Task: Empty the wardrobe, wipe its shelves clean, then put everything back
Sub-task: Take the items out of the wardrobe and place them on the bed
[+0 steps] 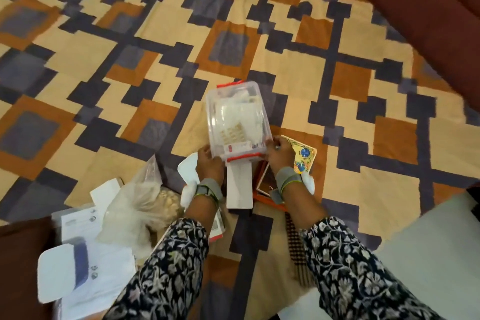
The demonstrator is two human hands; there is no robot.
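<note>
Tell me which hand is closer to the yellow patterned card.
Right. The right hand, gripping the clear box, overlaps the edge of the yellow patterned card in view. The left hand grips the box's other side, farther from the card.

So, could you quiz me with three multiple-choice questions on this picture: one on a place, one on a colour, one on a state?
1. Where is the bag?
A. left of the box
B. on top of it
C. inside it

2. What colour are the box's clips?
A. blue
B. red
C. green

3. How is the box held?
A. by both hands
B. by one hand
C. by nobody

Answers: 1 A, the bag lies on the spread to the left. 2 B, red strips show at both ends. 3 A, the left hand and right hand grip its near end.
</note>
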